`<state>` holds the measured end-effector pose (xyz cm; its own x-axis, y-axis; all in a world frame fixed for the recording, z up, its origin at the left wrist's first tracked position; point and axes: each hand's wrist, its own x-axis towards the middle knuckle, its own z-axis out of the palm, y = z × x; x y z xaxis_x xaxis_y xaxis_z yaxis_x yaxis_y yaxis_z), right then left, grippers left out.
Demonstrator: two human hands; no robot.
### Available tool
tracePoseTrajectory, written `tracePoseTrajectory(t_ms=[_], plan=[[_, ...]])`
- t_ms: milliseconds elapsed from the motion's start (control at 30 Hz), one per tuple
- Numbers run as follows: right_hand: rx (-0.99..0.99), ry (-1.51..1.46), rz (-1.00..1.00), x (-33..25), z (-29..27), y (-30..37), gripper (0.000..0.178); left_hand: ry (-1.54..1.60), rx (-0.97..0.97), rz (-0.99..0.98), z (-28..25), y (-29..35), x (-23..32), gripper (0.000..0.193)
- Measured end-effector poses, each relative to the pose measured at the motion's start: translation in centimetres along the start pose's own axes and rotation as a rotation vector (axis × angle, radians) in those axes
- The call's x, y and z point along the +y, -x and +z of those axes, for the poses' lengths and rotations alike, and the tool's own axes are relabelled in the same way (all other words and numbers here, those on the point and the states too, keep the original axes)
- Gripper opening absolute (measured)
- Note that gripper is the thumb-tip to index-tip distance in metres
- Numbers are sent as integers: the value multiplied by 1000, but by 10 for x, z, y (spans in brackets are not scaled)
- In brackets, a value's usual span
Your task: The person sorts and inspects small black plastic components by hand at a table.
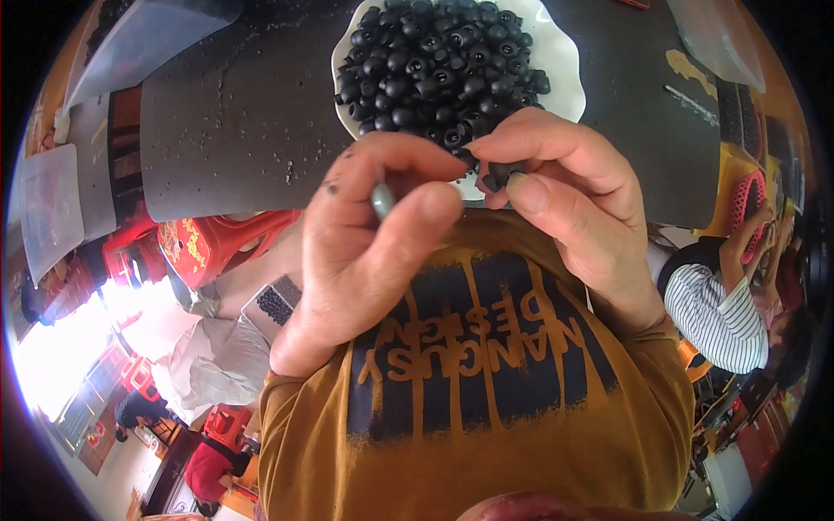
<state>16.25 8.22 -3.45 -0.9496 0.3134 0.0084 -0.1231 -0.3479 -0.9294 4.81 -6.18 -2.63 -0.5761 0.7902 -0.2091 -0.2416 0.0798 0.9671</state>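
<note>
In front of my chest, my right hand point(584, 187) pinches a small black rounded part point(499, 177) between thumb and fingers. Close beside it on the left is my left hand point(343, 230), its fingers curled round a small grey rod-like thing point(382, 201). Only the rounded end of that thing shows; the rest is hidden in the hand. Dark smudges mark the left fingers. Just beyond both hands a white plate with a wavy rim point(566, 74) bears a heap of black rounded parts point(434, 74), some with hollow openings.
The plate stands on a dark table point(234, 122) strewn with black crumbs. Clear plastic bins point(161, 39) are at its far corners. A red stool point(221, 243) stands at the left below the table edge. A person in a striped sleeve point(725, 304) works on the right.
</note>
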Motion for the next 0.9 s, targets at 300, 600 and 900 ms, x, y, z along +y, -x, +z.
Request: tracePoseTrajectory(t_ms=[300, 600, 900], plan=[[-3, -45, -3, 9, 15, 2, 26, 1, 71, 79, 11, 6, -16, 18], [82, -260, 157, 11, 19, 3, 26, -52, 5, 263, 8, 2, -30, 25], [-26, -274, 92, 26, 8, 4, 23, -283, -93, 278, 5, 0, -25, 41]])
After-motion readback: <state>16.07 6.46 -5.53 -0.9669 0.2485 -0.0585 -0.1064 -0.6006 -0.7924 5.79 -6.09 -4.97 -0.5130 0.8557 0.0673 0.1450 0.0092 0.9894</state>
